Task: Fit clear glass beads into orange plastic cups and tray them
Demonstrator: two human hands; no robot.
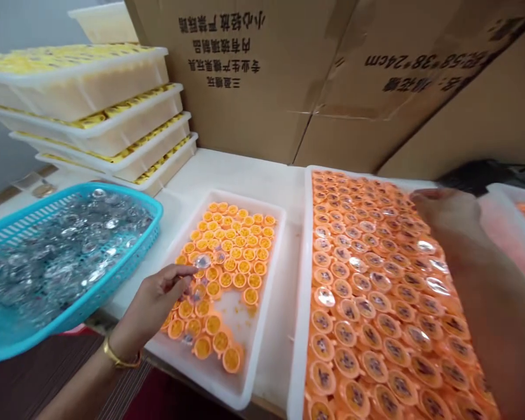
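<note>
My left hand (157,297), with a gold bracelet at the wrist, is over the smaller white tray (269,309). Its thumb and index finger are pinched together at a clear round plastic cap (202,261). Below lie small orange cups (221,341) with yellow-orange bits inside, and a few more clear pieces rest among them. My right hand (448,204), smeared by motion, is at the far right corner of the larger white tray (304,326). Rows of orange cups under shiny clear covers (376,303) fill this tray. The right fingers are mostly hidden.
At left stands a blue basket (155,216) full of clear plastic pieces. Behind it rises a stack of white trays (153,116) holding yellow items. Large cardboard boxes (262,111) line the back. Another tray (499,216) with orange items and a black bag (485,172) sit at right.
</note>
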